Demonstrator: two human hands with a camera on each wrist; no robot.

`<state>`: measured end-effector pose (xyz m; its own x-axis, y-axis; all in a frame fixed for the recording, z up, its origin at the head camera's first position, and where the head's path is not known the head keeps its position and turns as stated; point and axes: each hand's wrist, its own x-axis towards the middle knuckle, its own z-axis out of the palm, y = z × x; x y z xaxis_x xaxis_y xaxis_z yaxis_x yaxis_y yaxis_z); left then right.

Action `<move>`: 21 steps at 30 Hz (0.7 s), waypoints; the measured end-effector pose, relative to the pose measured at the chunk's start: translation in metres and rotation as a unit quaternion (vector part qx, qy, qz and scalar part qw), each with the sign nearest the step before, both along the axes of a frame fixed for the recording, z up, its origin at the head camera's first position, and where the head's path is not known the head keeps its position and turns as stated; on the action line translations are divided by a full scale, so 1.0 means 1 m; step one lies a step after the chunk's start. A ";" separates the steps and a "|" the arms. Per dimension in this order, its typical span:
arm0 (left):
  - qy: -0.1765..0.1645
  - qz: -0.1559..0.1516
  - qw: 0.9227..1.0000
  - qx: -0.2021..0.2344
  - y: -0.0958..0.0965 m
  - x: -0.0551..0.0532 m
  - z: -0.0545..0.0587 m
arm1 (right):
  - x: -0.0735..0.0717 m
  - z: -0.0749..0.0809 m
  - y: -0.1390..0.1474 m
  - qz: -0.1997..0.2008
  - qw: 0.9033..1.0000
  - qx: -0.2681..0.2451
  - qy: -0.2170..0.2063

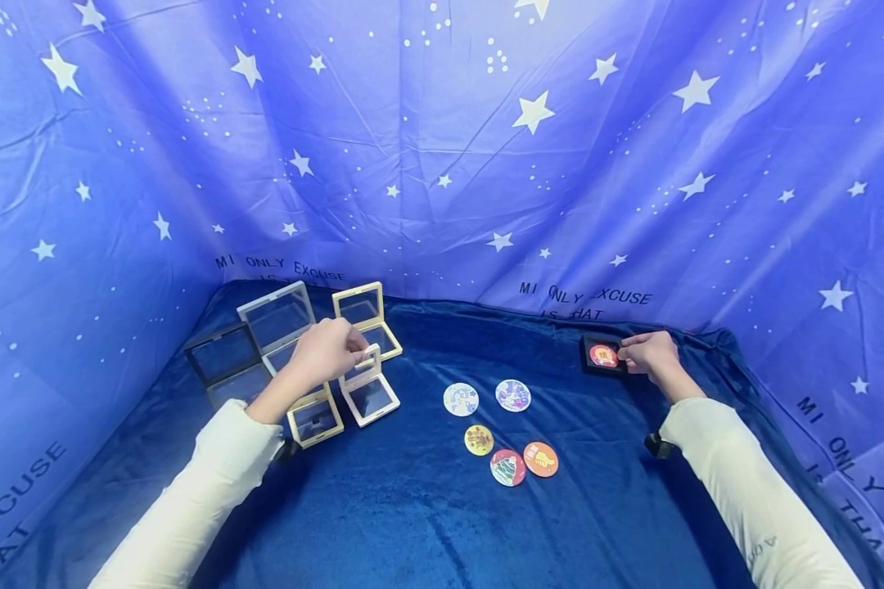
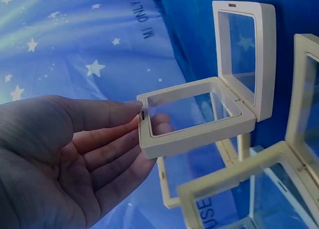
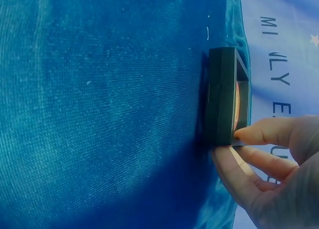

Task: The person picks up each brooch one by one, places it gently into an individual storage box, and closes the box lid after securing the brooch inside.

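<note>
My left hand (image 1: 329, 350) pinches the edge of one raised half of a small pale pink hinged display frame (image 2: 199, 134), thumb on one face and fingertips beneath. The frame's other half rests on the cloth, spread wide with clear film panels. Far to the right, my right hand (image 1: 651, 356) holds the corner of a black display frame (image 3: 219, 97) between thumb and fingers. Inside that frame shows a round red badge (image 1: 602, 355), seen nearly edge-on in the right wrist view.
Around my left hand stand more opened frames: grey (image 1: 275, 309), black (image 1: 224, 357), tall yellow (image 1: 393, 343) and small yellow (image 1: 315, 420). Mid-table lie round badges: blue-white (image 1: 460, 399), purple (image 1: 513, 395), yellow (image 1: 479, 440), red (image 1: 507, 468), orange (image 1: 541, 460). A starry curtain (image 1: 442, 213) borders the blue cloth.
</note>
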<state>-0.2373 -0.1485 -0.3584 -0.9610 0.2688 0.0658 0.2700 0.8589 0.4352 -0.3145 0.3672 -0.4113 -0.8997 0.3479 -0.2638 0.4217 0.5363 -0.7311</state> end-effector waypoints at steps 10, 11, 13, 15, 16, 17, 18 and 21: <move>0.018 -0.030 0.999 0.001 0.020 0.008 0.013 | -0.003 -0.005 0.003 -0.003 1.000 -0.006 -0.010; 0.020 -0.034 0.999 0.002 0.022 0.009 0.014 | -0.004 -0.006 0.004 -0.005 1.000 -0.008 -0.010; 0.026 -0.043 0.999 0.002 0.025 0.011 0.015 | -0.004 -0.006 0.003 -0.008 1.000 -0.008 -0.014; 0.037 -0.053 0.998 -0.001 0.029 0.014 0.017 | -0.005 -0.006 0.003 -0.009 1.000 -0.009 -0.015; 0.041 -0.056 0.998 -0.002 0.031 0.015 0.017 | -0.006 -0.007 0.004 -0.009 1.000 -0.009 -0.015; 0.047 -0.061 0.997 -0.004 0.033 0.016 0.017 | -0.006 -0.007 0.004 -0.009 1.000 -0.009 -0.015; 0.052 -0.065 0.997 -0.008 0.035 0.018 0.017 | -0.006 -0.007 0.004 -0.009 1.000 -0.009 -0.017; 0.062 -0.077 0.995 -0.017 0.040 0.021 0.016 | -0.007 -0.008 0.005 -0.009 1.000 -0.010 -0.019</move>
<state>-0.2165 -0.1081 -0.3420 -0.8933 0.4157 0.1707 0.4493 0.8167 0.3621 -0.3217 0.3725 -0.4190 -0.8830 0.3577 -0.3039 0.4579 0.5141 -0.7253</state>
